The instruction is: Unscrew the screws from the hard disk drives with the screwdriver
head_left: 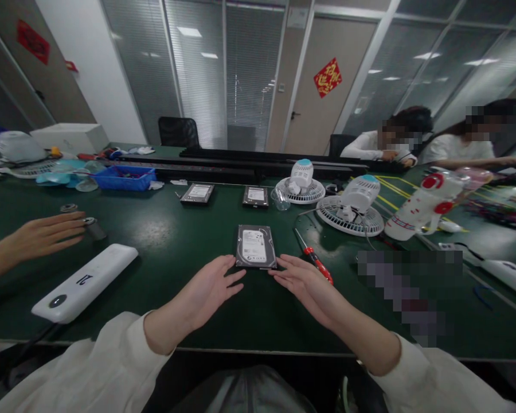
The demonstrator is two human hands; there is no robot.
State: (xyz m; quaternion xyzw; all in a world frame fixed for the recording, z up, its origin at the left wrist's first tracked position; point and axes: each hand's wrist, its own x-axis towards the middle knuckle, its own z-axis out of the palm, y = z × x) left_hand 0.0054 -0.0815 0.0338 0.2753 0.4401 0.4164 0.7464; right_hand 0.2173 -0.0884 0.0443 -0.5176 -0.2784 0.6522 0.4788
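A hard drive (pixel 255 248) lies flat on the green table, its white label facing up. My left hand (pixel 212 284) is at its near left corner, fingers stretched and apart. On the other side, my right hand (pixel 298 276) rests by the near right corner with its fingers extended too. The fingertips are at the drive's edges; whether they touch it I cannot tell. Just right of the drive lies a screwdriver (pixel 313 256) with a red and black handle. Two more hard drives, one at the left (pixel 198 193) and one nearer the middle (pixel 255 196), lie farther back.
Another person's hand (pixel 55 234) reaches in at left near a small metal cylinder (pixel 95 229). A white power bank (pixel 86 282) lies before it. Farther back are a blue bin (pixel 124 178) and white fans (pixel 350 212). A white bottle (pixel 425 203) stands tilted at right. Two people sit beyond.
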